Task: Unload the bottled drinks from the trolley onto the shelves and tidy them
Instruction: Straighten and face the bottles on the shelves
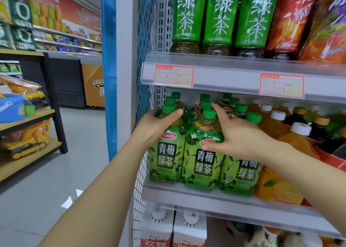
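Green plum-tea bottles with green caps stand in rows at the left end of the middle shelf (206, 200). My left hand (157, 126) grips the shoulder of the front left bottle (166, 158), thumb across its front. My right hand (237, 136) holds the front middle bottle (203, 164): the thumb lies on its label and the fingers reach up behind its neck. A third front bottle (245, 171) stands to the right, partly hidden by my right wrist. All three stand upright and touch each other. No trolley is in view.
Orange juice bottles (297, 140) and dark drinks crowd the shelf to the right. Tall green tea bottles (219, 12) fill the shelf above, with price tags (174, 76) on its rail. White cartons (157, 226) sit below. A wooden rack with toys (28, 143) stands across the aisle.
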Demonstrator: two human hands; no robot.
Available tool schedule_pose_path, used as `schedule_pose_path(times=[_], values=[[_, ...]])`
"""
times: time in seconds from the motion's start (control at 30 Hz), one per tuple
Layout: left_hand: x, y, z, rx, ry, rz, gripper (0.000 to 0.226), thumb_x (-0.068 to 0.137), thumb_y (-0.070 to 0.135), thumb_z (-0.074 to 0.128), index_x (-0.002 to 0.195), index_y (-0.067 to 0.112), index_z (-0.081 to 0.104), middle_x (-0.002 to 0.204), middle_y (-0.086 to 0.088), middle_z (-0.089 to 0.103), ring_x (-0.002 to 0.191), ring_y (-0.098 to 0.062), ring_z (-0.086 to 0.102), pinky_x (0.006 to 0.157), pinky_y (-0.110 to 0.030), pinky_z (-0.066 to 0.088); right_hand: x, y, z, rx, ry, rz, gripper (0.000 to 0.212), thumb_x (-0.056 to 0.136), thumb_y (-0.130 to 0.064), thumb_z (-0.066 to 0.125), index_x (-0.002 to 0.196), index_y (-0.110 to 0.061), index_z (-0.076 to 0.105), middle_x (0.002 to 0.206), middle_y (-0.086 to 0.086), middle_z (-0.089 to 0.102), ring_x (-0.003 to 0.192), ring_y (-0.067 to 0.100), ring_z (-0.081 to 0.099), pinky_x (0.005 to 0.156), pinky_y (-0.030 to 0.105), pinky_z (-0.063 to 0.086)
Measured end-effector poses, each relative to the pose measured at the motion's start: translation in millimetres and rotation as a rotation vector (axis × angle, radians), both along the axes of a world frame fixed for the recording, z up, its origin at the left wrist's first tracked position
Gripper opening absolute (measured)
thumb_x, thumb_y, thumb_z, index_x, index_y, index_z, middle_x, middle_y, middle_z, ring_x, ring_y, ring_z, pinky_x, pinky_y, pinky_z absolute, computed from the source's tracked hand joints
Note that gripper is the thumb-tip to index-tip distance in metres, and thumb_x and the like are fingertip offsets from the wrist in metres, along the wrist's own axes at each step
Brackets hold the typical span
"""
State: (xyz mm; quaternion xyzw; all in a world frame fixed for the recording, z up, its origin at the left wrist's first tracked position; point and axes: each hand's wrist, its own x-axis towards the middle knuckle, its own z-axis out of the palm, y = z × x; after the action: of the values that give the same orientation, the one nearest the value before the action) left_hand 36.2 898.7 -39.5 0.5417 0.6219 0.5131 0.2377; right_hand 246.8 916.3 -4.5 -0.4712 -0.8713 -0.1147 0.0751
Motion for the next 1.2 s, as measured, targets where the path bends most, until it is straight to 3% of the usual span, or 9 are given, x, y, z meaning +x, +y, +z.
schedule_pose_path(times=[0.1,0.23,0.43,0.5,0.57,0.6,0.73,0.83,1.2], values=[[0.5,0.8,0.4,-0.005,-0.022,-0.013,0.072,0.065,0.070,0.064,0.123,0.028,0.055,0.112,0.007,0.067,0.101,-0.014,0.063,0.099,-0.036,0.046,1.5,1.2,0.3,-0.036,0.030,0.010,0.108,0.076,-0.070,0.051,0.146,-0.025,-0.017,0.066,-0.004,0.053,0.055,0.008,0.051,0.044,0.023,0.035],[0.8,2.3,-3.0,0.005,-0.007,0.011,0.073,0.068,0.066,0.066,0.128,0.025,0.055,0.111,0.008,0.067,0.101,-0.013,0.062,0.092,-0.028,0.046,2.1,2.1,1.3,-0.065,0.038,0.019,0.108,0.075,-0.068,0.055,0.146,-0.027,-0.016,0.081,0.001,0.061,0.062,0.010,0.056,0.054,0.026,0.048],[4.8,0.7,-1.6,0.018,-0.003,0.022,0.058,0.076,0.059,0.065,0.122,0.025,0.057,0.103,0.009,0.064,0.097,-0.012,0.059,0.082,-0.023,0.039,1.0,4.1,-1.3,-0.020,0.013,0.001,0.110,0.077,-0.066,0.054,0.146,-0.022,-0.018,0.072,0.000,0.054,0.060,0.009,0.052,0.046,0.020,0.035],[5.8,-1.1,-1.9,0.016,0.025,0.048,0.062,0.076,0.062,0.062,0.125,0.024,0.054,0.112,0.007,0.063,0.103,-0.014,0.058,0.082,-0.023,0.038,1.6,2.2,-2.9,-0.025,0.026,0.011,0.112,0.077,-0.065,0.054,0.145,-0.019,-0.023,0.095,0.009,0.063,0.085,0.017,0.061,0.070,0.021,0.049],[8.3,-5.0,-6.7,0.064,0.071,0.119,0.076,0.076,0.064,0.061,0.136,0.022,0.043,0.127,0.003,0.056,0.117,-0.018,0.053,0.088,-0.024,0.036,3.5,-2.8,-9.0,0.015,0.118,0.045,0.112,0.076,-0.061,0.058,0.145,-0.021,-0.022,0.144,0.016,0.039,0.131,0.028,0.040,0.110,0.034,0.031],[11.7,-9.5,-11.2,0.113,0.090,0.163,0.082,0.076,0.061,0.063,0.142,0.021,0.035,0.136,-0.001,0.050,0.124,-0.020,0.047,0.093,-0.025,0.034,4.7,-6.2,-15.1,0.080,0.187,0.084,0.111,0.076,-0.059,0.060,0.146,-0.022,-0.016,0.153,0.013,0.024,0.139,0.028,0.029,0.115,0.037,0.022],[35.8,-33.0,-45.3,0.278,0.197,0.233,0.095,0.076,0.048,0.070,0.148,0.029,0.012,0.154,-0.004,0.012,0.140,-0.020,0.019,0.106,-0.031,0.024,12.9,-15.4,-60.3,0.475,0.320,0.135,0.084,0.076,-0.045,0.069,0.145,-0.021,0.027,0.146,0.017,0.037,0.135,0.034,0.033,0.113,0.050,0.020],[44.3,-35.3,-67.8,0.281,0.224,0.219,0.104,0.074,0.044,0.073,0.142,0.042,-0.006,0.156,-0.002,-0.008,0.144,-0.021,0.006,0.110,-0.037,0.021,17.1,-20.1,-97.9,0.624,0.395,0.010,0.069,0.077,-0.044,0.067,0.138,-0.024,0.041,0.144,0.016,0.040,0.138,0.036,0.024,0.112,0.059,0.011],[50.6,-27.5,-77.4,0.330,0.296,0.323,0.098,0.080,0.030,0.072,0.136,0.043,-0.008,0.155,-0.012,-0.001,0.140,-0.031,0.019,0.105,-0.043,0.033,6.9,-3.9,-152.3,0.671,0.389,-0.243,0.094,0.073,-0.058,0.065,0.148,-0.026,0.019,0.153,0.016,0.012,0.140,0.041,0.008,0.105,0.067,0.018]])
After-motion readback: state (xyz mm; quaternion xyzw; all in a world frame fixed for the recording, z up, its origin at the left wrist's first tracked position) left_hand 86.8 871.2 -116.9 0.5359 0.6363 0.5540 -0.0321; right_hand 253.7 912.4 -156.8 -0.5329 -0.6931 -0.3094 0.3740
